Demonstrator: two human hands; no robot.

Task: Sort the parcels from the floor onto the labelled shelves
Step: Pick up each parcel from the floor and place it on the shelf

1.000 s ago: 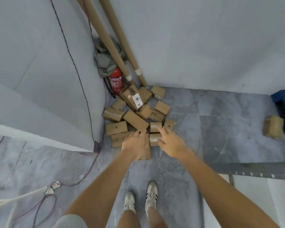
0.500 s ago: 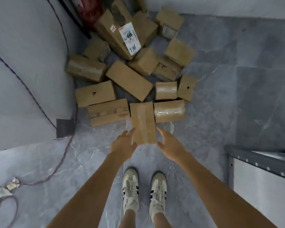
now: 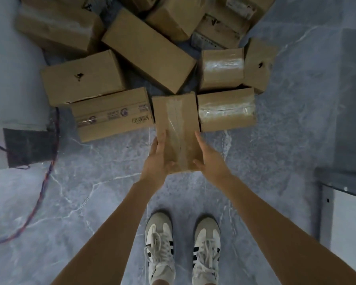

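Observation:
A brown taped cardboard parcel (image 3: 177,124) lies lengthwise at the near edge of a pile of similar parcels on the grey floor. My left hand (image 3: 157,159) presses against its left side with the thumb on top. My right hand (image 3: 209,159) clasps its right side, thumb over the near corner. Beside it lie a printed parcel with a barcode (image 3: 111,114) on the left and a tape-wrapped parcel (image 3: 226,110) on the right. More parcels are stacked behind, among them a long plain one (image 3: 148,48). No shelves are in view.
A grey wall base with a dark foot (image 3: 27,147) stands at the left, and a red-blue cable (image 3: 41,194) trails across the floor. A grey metal frame with a white panel (image 3: 343,219) occupies the right edge. My two shoes (image 3: 181,247) stand below the parcel.
The camera has dropped much closer to the pile. Both hands have moved from just short of the taped parcel to closing on its two sides.

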